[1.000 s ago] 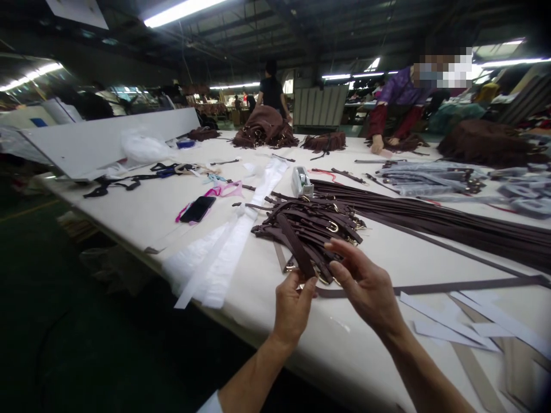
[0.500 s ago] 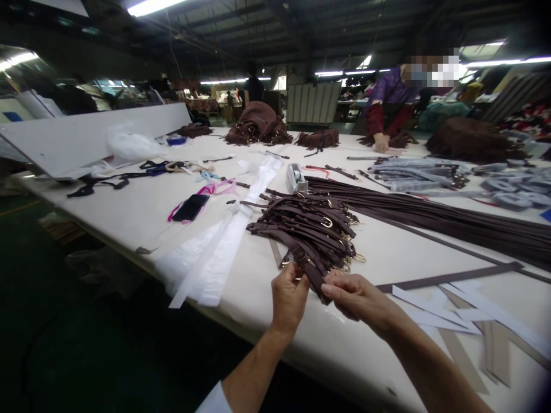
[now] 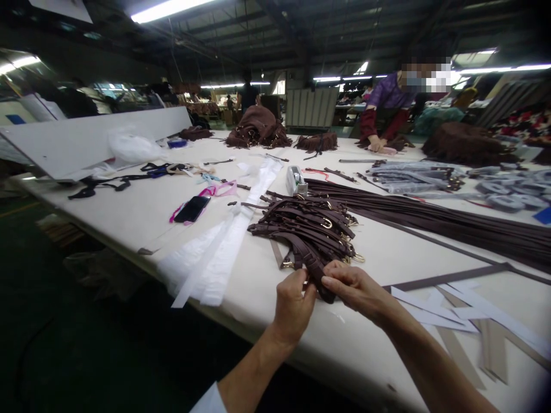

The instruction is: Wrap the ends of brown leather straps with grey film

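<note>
At the table's near edge, a dark brown strap (image 3: 315,265) is held between both hands. My left hand (image 3: 293,304) is closed on its left side, with a bit of metal glinting by the fingers. My right hand (image 3: 353,289) pinches the same strap from the right, thumb on top. Just beyond lies a heap of dark brown straps (image 3: 305,221) with gold buckles and clasps. The held strap curves back toward that heap. My fingers hide part of its near end.
White wrapping strips (image 3: 219,252) lie left of the heap, near a phone (image 3: 192,209). A tape dispenser (image 3: 296,180) stands behind it. Long brown strips (image 3: 430,221) and paper strips (image 3: 434,312) lie right. Across the table, a co-worker (image 3: 383,115) handles brown fringed pieces.
Both hands have shifted slightly along the strap. My left hand has moved a little right and its fingers are closed tighter round the strap. The co-worker's hands have moved slightly.
</note>
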Tool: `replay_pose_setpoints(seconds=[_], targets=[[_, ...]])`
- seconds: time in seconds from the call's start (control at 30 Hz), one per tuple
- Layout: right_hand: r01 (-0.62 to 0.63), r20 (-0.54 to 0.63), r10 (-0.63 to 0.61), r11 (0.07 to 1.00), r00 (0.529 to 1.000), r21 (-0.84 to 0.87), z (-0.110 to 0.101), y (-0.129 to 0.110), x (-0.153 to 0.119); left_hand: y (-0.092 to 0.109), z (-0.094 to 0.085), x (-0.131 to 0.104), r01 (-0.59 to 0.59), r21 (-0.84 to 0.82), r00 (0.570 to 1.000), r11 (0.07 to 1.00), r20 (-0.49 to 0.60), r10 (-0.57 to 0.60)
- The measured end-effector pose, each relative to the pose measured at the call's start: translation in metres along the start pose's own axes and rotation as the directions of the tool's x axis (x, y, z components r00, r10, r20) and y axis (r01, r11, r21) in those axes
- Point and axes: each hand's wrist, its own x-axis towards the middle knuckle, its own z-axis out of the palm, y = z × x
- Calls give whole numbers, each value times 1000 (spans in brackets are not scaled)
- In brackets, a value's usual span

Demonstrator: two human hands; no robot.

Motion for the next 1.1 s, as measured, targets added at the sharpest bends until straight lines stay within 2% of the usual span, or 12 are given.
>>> replay_pose_setpoints(seconds=[0.23,0.4,0.5,0.6,0.67,0.7,0.73,0.8,0.87,0.9,0.97,1.1], targets=[[49,-251,-169,904,953,-425,3,-22,12,-6,4,-7,-81,71,997,994,-5,82],[344,38,-386,769,922,-539,-9,-25,5,3,-2,-17,-184,179,981,966,-20,191],[419,65,-504,630,861,-654,-18,-30,10,9,1,-23,-214,235,973,948,-39,229],[361,-108,-676,514,729,-778,-22,-51,21,17,10,-26,-253,207,962,945,-49,268],[267,-314,-691,596,652,-757,-20,-67,27,22,14,-25,-229,125,967,965,-87,241],[223,-418,-636,684,649,-694,-17,-73,28,24,15,-23,-198,77,972,977,-113,206],[182,-500,-539,782,677,-596,-13,-77,28,26,14,-21,-163,34,977,986,-135,166],[121,-517,-276,942,810,-313,-4,-77,25,28,9,-18,-138,-24,980,990,-147,133],[39,-308,-41,999,950,-11,7,-70,21,29,2,-16,-175,-28,978,984,-120,171],[-7,-194,29,993,981,115,12,-65,19,29,-2,-16,-207,-12,974,978,-98,204],[-50,-96,80,959,992,278,19,-53,16,25,-10,-17,-281,42,958,959,-40,283],[73,-352,-14,985,936,156,26,-25,22,-3,-46,-18,-319,247,939,915,-47,340]])
